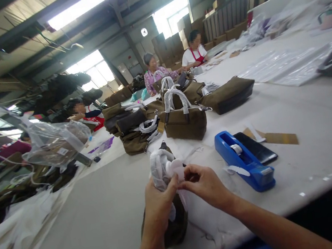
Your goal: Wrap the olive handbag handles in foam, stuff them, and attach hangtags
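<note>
A dark olive bag (177, 226) stands at the table's near side, partly hidden by my arms. Its handles are wrapped in white paper (158, 164). My left hand (160, 195) is closed round the wrapped handles, its thumb against a white rounded piece (176, 170). At that piece's right edge, the fingers of my right hand (200, 183) are pinched together; what they hold, if anything, is too small to name. To the right lies a blue tape dispenser (245, 160) with a white strip hanging at its side.
Behind the dispenser lie a black phone (257, 147) and brown card (281, 138). Several olive bags (186, 123) with wrapped handles stand ahead. Clear plastic sheets (290, 66) lie at the right rear, plastic bags (59, 141) at the left. People sit across the table.
</note>
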### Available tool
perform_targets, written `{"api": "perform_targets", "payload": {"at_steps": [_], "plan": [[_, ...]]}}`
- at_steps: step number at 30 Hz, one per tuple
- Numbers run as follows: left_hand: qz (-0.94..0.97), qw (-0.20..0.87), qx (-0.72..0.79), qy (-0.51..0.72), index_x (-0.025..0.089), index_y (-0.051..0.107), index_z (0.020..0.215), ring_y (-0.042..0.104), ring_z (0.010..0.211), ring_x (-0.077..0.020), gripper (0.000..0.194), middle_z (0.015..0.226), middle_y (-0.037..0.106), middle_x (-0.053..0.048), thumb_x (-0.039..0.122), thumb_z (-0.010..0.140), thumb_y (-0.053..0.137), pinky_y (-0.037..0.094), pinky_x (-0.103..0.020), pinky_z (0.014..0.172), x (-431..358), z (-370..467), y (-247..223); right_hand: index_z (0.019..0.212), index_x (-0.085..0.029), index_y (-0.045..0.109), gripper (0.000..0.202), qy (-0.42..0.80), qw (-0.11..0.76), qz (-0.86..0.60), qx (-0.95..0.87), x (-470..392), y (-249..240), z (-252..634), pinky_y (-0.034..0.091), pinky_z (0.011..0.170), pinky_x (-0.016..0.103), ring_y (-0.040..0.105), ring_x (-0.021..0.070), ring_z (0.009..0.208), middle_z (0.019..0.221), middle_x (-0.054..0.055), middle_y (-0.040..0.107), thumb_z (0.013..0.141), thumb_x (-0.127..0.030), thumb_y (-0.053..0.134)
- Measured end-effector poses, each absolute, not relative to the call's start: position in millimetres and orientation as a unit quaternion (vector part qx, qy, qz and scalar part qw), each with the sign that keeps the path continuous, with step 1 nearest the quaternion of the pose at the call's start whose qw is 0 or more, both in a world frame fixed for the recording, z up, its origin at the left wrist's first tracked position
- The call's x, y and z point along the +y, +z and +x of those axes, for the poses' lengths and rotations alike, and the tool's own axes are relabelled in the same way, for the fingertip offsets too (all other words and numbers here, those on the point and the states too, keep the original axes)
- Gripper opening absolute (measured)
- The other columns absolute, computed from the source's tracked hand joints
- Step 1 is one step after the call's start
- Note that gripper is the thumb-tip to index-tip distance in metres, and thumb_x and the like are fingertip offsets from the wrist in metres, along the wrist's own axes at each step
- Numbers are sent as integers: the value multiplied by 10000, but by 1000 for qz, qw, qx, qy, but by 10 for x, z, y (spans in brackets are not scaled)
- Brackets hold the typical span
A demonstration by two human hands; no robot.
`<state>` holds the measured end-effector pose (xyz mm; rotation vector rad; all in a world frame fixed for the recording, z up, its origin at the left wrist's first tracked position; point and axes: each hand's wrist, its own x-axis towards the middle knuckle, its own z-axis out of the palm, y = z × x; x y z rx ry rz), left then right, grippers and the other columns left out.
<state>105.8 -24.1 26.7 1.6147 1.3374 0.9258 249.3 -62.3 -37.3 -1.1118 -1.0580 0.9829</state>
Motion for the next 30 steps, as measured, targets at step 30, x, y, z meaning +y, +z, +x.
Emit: {"api": "perform_targets", "payload": {"at_steps": [30], "plan": [[641, 518, 485, 292, 131, 747, 912, 565, 575, -139, 462, 657, 659, -19, 534, 710, 851, 431, -220, 541, -116, 1120, 281, 835, -186, 796, 379, 514, 579, -410, -483, -631, -372, 2773, 514, 742, 303, 690, 205, 776, 827, 43, 775, 911, -535, 667]]}}
